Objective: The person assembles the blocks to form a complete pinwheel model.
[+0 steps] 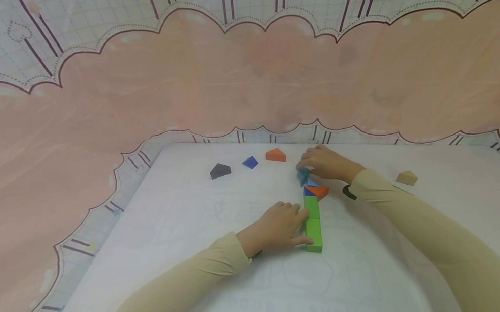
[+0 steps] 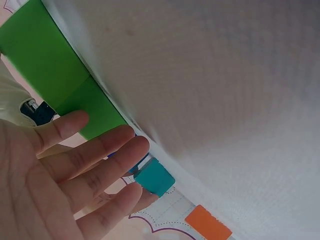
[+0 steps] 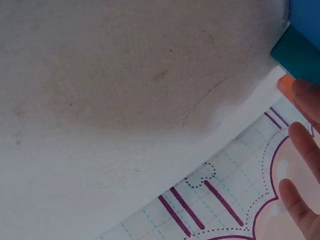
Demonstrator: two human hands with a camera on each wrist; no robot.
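Observation:
Two green blocks (image 1: 314,230) lie end to end in a line on the white table. My left hand (image 1: 280,226) rests against their left side, thumb near the close end and fingers extended. Beyond them are a dark blue triangular piece (image 1: 307,192), an orange block (image 1: 321,191) and a light blue block (image 1: 312,182). At the far end of the line, my right hand (image 1: 327,163) pinches a teal block (image 1: 303,176). That teal block (image 2: 155,177) also shows past the left fingertips in the left wrist view; the right hand partly hides the pieces around it.
Toward the back edge sit a dark grey block (image 1: 220,171), a blue block (image 1: 250,162) and another orange block (image 1: 275,155). A tan block (image 1: 407,177) lies right of the right forearm. Behind the table hangs a patterned curtain (image 1: 242,80).

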